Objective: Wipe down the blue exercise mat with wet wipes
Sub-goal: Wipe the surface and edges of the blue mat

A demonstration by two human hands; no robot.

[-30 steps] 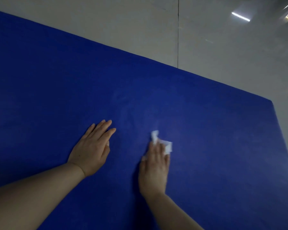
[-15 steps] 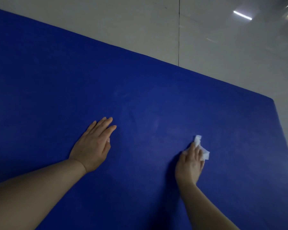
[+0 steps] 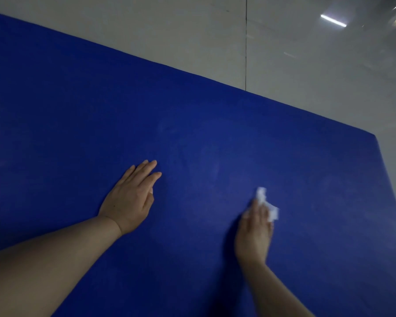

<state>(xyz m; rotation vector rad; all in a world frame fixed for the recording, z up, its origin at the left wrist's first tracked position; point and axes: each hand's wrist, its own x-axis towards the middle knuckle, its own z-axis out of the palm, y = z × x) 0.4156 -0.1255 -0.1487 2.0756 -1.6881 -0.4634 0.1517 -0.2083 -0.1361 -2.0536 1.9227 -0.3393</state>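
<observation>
Looking down from the head camera, the blue mat (image 3: 192, 133) fills nearly the whole view, lying flat on a pale tiled floor (image 3: 192, 37), its far edge running on a slant from upper left down to a corner at the right. The left hand (image 3: 129, 197) is planted palm down on the mat, left of the middle, fingers straight and held close together, pointing up and to the right, the thumb tucked along the side; it holds nothing, just presses flat on the blue surface, with the bare forearm stretching back to the lower left corner of the view. Over to the right, well apart from it, the right hand (image 3: 254, 234) lies on the mat too, fingers reaching forward on top of a white wet wipe (image 3: 266, 203). The wipe is crumpled, and its bunched end pokes out beyond the fingertips and a little to their right, touching the mat. The fingers look fairly straight, pressing the wipe down rather than wrapped round it, though the hand is somewhat blurred and what the thumb does underneath I cannot tell. A dark shadow sits on the mat just left of that hand and wrist. Between the two hands, a bit further up, the mat shows faint paler smears. On the floor beyond, a thin dark tile joint (image 3: 245, 42) runs straight up from the mat's edge, and at the upper right a bright strip of light (image 3: 333, 20) glints off the glossy tiles.
</observation>
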